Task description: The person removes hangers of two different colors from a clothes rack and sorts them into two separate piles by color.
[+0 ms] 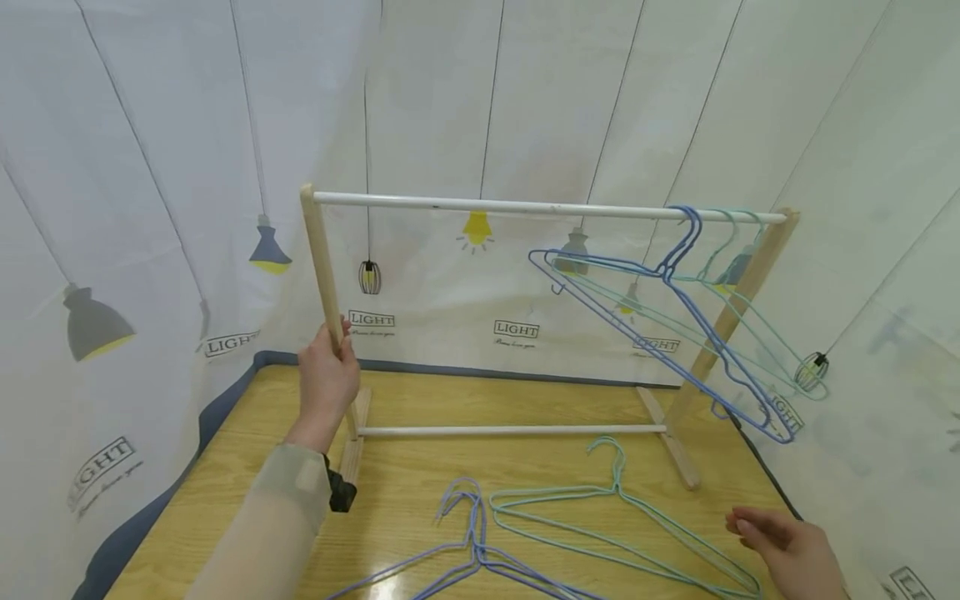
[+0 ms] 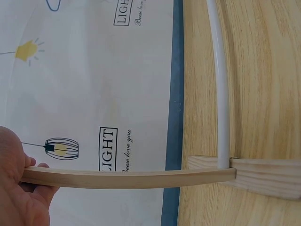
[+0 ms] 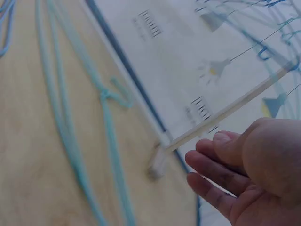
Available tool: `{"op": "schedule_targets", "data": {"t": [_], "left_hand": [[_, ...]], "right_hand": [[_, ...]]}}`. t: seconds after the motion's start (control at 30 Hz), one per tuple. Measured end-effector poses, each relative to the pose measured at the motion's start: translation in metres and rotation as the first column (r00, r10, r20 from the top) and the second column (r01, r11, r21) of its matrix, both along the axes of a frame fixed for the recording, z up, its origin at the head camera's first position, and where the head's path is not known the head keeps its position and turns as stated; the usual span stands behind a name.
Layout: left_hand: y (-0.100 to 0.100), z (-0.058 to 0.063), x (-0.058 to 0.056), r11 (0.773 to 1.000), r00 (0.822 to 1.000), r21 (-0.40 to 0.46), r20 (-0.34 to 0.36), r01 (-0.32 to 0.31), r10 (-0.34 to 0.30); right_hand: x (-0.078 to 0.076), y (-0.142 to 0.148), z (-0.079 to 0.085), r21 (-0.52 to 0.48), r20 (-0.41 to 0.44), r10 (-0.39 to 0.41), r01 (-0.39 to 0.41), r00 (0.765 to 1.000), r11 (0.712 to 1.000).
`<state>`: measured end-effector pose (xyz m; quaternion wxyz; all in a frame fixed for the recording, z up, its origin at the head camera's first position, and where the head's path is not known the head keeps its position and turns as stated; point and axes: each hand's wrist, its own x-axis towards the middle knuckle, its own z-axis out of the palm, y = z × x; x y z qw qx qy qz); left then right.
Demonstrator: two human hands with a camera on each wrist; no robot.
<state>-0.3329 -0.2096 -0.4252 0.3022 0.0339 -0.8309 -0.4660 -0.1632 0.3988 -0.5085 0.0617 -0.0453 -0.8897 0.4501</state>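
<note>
1) Gripping the left wooden upright of a garment rack at center left of the head view, fingers and thumb of the left hand curled round the wood
2) At lower right, near the mint-green wire hangers lying on the wood-grain table, right hand with fingers loosely bent, thumb close to the forefinger, only a narrow gap between
3) At bottom center, left of the mint-green group, lilac-blue wire hangers lying flat, partly cut off by the frame
4) At upper right, hooked over the rack's white top rail, dark blue hangers beside pale mint hangers, close to the right upright
5) Across the middle, just above the tabletop, white lower rail
6) Behind, lamp-printed sheet
</note>
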Motion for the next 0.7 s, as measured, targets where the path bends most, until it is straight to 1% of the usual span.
{"op": "schedule_targets", "data": {"t": [0.07,0.13,0.17,0.23,0.27,0.3,0.37,0.4,0.47,0.53,0.6,0.63,0.7], "left_hand": [[-0.002,0.001,0.001,1.000,1.000,0.008,0.002,-0.007,0.007],[-0.003,0.001,0.001,1.000,1.000,0.010,0.002,-0.013,0.013],[-0.004,0.001,0.001,1.000,1.000,0.009,0.003,-0.015,0.015],[-0.005,0.001,0.001,1.000,1.000,0.010,-0.002,-0.014,0.014],[-0.005,0.001,0.000,1.000,1.000,0.010,-0.002,-0.014,0.014],[-0.005,0.001,0.001,1.000,1.000,0.007,0.001,-0.013,0.013],[-0.004,0.001,0.001,1.000,1.000,0.006,0.008,-0.008,0.008],[-0.004,0.001,0.001,1.000,1.000,0.006,0.012,-0.005,0.005],[-0.003,0.001,0.001,1.000,1.000,0.002,0.021,-0.001,0.001],[-0.002,0.001,0.002,1.000,1.000,-0.001,0.020,0.004,-0.004],[-0.002,0.001,0.001,1.000,1.000,-0.005,0.016,0.002,-0.002],[-0.001,0.001,0.001,1.000,1.000,-0.007,0.015,0.001,-0.001],[0.000,0.001,0.001,1.000,1.000,-0.008,0.014,-0.001,0.001]], "right_hand": [[-0.003,-0.006,0.018,-0.020,-0.100,-0.021,0.019,0.995,1.000],[-0.007,-0.012,0.035,-0.125,-0.174,-0.054,0.032,0.983,0.992],[-0.009,-0.013,0.043,-0.207,-0.200,-0.074,0.031,0.977,0.978],[-0.013,-0.015,0.057,-0.378,-0.236,-0.123,0.026,0.964,0.926],[-0.015,-0.015,0.063,-0.442,-0.246,-0.147,0.024,0.958,0.897],[-0.017,-0.015,0.068,-0.493,-0.255,-0.164,0.017,0.953,0.870],[-0.020,-0.016,0.075,-0.545,-0.281,-0.176,-0.006,0.943,0.839],[-0.022,-0.017,0.078,-0.548,-0.305,-0.175,-0.022,0.936,0.836],[-0.025,-0.020,0.082,-0.534,-0.360,-0.151,-0.070,0.921,0.843],[-0.029,-0.024,0.085,-0.508,-0.425,-0.106,-0.140,0.899,0.850],[-0.031,-0.028,0.088,-0.456,-0.477,-0.059,-0.189,0.877,0.870],[-0.031,-0.031,0.090,-0.425,-0.492,-0.037,-0.203,0.870,0.882],[-0.031,-0.035,0.093,-0.341,-0.511,-0.002,-0.200,0.859,0.919]]}}
